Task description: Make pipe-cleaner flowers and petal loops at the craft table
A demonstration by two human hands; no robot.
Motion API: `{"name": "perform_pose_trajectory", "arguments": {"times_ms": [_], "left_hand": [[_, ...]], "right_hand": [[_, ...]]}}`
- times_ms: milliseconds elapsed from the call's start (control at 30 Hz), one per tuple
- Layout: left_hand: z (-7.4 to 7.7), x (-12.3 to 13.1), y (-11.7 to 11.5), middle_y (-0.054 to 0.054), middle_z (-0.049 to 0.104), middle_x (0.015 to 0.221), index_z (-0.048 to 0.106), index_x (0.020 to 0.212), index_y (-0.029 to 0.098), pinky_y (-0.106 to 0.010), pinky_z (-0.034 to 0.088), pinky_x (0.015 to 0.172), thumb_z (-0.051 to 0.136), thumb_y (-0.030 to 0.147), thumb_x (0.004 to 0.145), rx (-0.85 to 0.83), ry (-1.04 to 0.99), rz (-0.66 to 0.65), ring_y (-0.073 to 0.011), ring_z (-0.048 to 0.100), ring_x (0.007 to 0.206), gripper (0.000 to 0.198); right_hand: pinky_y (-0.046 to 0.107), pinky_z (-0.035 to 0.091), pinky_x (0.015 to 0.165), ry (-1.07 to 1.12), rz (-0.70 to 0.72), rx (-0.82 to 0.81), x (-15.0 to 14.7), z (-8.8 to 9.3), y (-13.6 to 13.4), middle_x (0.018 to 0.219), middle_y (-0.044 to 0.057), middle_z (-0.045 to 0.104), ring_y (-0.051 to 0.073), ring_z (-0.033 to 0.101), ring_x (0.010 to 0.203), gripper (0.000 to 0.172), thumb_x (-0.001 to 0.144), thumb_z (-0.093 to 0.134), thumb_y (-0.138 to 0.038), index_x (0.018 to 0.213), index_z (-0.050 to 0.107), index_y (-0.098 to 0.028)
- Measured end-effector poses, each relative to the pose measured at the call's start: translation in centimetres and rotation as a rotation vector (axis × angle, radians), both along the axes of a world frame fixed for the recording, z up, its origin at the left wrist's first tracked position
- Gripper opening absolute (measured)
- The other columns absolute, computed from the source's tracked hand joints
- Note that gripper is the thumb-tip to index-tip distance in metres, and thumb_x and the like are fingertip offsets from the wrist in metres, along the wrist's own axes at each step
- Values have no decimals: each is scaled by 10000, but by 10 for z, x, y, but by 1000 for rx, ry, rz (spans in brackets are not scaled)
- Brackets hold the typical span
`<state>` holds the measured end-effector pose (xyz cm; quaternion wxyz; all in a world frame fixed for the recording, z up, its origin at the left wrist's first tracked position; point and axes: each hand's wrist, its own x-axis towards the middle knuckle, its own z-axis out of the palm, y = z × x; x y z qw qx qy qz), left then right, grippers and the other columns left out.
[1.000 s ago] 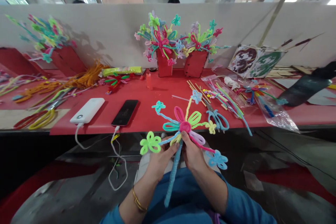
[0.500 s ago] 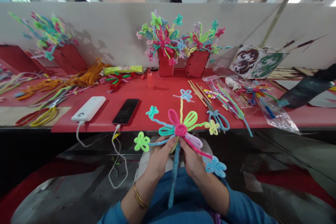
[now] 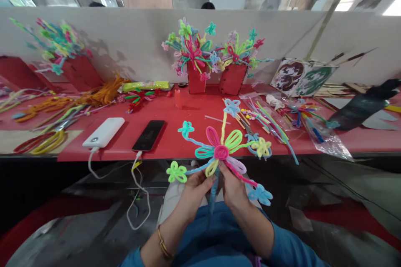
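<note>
A pipe-cleaner flower [image 3: 221, 152] with a pink coiled centre, looped petals in several colours and small flowers on side stems is held over my lap. Its blue wrapped stem [image 3: 213, 196] points down toward my body. My left hand [image 3: 196, 190] pinches the stem from the left, just under the yellow petal. Close beneath the pink centre, my right hand [image 3: 232, 185] grips it from the right, thumb on top. The pink side stem with its light blue flower [image 3: 260, 194] passes over my right hand. Blue-handled scissors [image 3: 250, 137] lie on the table, partly behind the yellow flower.
On the red table [image 3: 175, 142] lie a white power bank [image 3: 104, 132], a phone [image 3: 149, 135] and red-and-yellow scissors [image 3: 50, 142]. Red vases [image 3: 196, 78] with pipe-cleaner flowers stand at the back. Loose pipe cleaners [image 3: 272, 119] and a dark bottle [image 3: 360, 108] are at right.
The flower has shifted slightly right and turned, with its petals tilting upward. My left hand has slid a little lower on the stem, showing the yellow petal.
</note>
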<state>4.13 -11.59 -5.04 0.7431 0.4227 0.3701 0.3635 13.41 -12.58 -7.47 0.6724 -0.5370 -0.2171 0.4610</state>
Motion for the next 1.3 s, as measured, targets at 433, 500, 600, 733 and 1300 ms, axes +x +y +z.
{"name": "perform_pose_trajectory", "arguments": {"times_ms": [433,500,600,733,1300], "left_hand": [[-11,-16,7,28,532,539,605,779,150,-181,338,455,595,250,686,-5,-58,139,-66,448,448,138],[-10,-15,6,20,546,553,609,774,148,-192,348,465,611,244,665,5,-40,139,-75,460,459,146],[-9,-9,3,7,563,569,613,752,139,-204,357,479,631,249,639,-24,-2,115,-83,467,464,160],[-6,-5,0,5,566,560,604,688,141,-210,361,487,641,261,627,-16,15,80,-86,471,460,140],[2,-5,7,-14,637,626,632,757,148,-270,452,624,687,293,588,-64,-10,312,-145,582,590,229]], "right_hand": [[287,457,685,52,183,157,46,0,-1,858,40,648,178,588,793,306,655,627,-372,914,602,-210],[284,450,670,47,240,191,58,7,1,827,48,647,172,584,771,302,699,578,-404,910,607,-191],[247,440,601,27,367,239,62,21,4,732,26,635,138,571,658,261,653,628,-389,803,619,-175],[183,390,494,13,354,173,51,30,7,619,-24,590,75,510,528,200,591,692,-299,708,595,-168],[230,444,524,-118,369,154,25,32,4,609,3,624,121,552,547,203,602,668,-319,700,626,-146]]}}
